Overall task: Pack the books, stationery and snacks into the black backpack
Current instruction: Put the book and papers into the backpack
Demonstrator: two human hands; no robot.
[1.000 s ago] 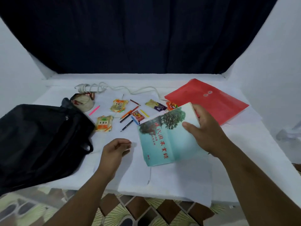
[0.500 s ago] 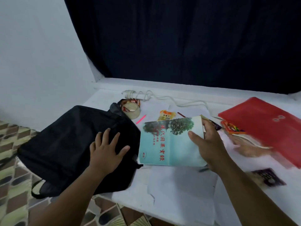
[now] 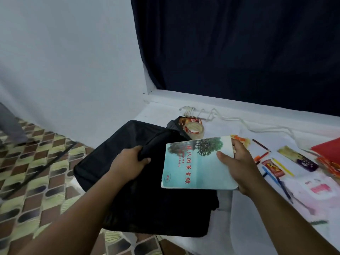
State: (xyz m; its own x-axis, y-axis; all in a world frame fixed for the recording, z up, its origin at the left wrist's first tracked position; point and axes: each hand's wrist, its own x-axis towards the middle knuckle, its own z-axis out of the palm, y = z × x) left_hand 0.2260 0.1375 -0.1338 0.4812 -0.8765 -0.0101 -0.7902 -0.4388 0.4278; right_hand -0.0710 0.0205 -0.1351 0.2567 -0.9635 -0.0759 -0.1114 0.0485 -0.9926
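Observation:
The black backpack (image 3: 128,196) lies on the left end of the white table, partly hanging over its edge. My left hand (image 3: 127,162) grips a fold of the backpack's fabric near its top. A teal book (image 3: 191,166) with red characters and a tree picture hovers over the backpack's right side, held at its right edge by my right hand (image 3: 237,166), thumb on the cover. To the right on the table lie pens and pencils (image 3: 276,179), a red snack packet (image 3: 273,167), a purple snack packet (image 3: 298,158) and an orange packet (image 3: 241,139).
A roll of tape (image 3: 193,128) sits beside the backpack's top. A white cord (image 3: 230,118) runs along the back of the table. A red folder (image 3: 329,150) lies at the far right. Patterned floor tiles (image 3: 36,162) lie to the left, below the table edge (image 3: 184,242).
My left hand went from lying flat on the backpack to gripping its fabric. My right hand carried the book left, over the backpack. The view swung left.

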